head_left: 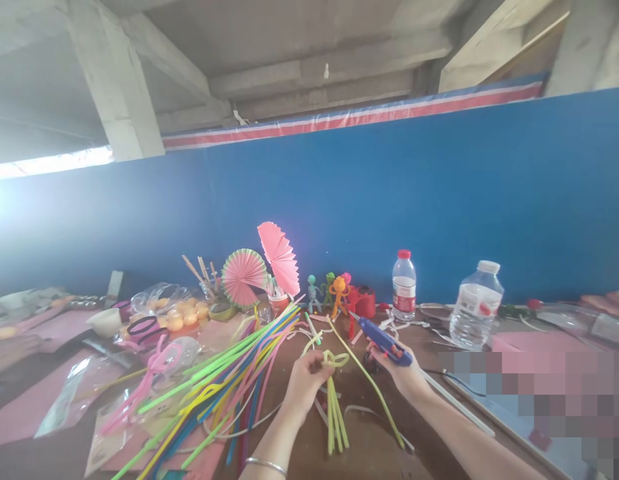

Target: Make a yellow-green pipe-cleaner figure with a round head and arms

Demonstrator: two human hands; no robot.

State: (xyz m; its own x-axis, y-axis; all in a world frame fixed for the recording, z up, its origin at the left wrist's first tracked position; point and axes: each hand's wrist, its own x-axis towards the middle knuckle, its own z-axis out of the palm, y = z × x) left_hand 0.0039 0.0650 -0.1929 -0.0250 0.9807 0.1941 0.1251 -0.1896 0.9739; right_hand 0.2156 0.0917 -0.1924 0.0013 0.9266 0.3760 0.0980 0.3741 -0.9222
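Observation:
My left hand (309,378), with a silver bangle at the wrist, is closed on a yellow-green pipe cleaner bundle (335,417). Loops stick out at the bundle's top and several straight strands hang below. To the right, my right hand (402,373) is wrapped round a blue glue gun (385,341), its nozzle pointing up and left. A single yellow-green pipe cleaner (369,383) runs diagonally between the two hands. Left of my left hand lies a large pile of coloured pipe cleaners (224,367).
Small coloured figures (339,293) stand at the back, near paper fans (244,275). Two water bottles, one red-capped (404,287) and one white-capped (476,307), stand at the back right. Another person's hand (14,353) shows at the far left. A blue wall (364,187) rises behind the table.

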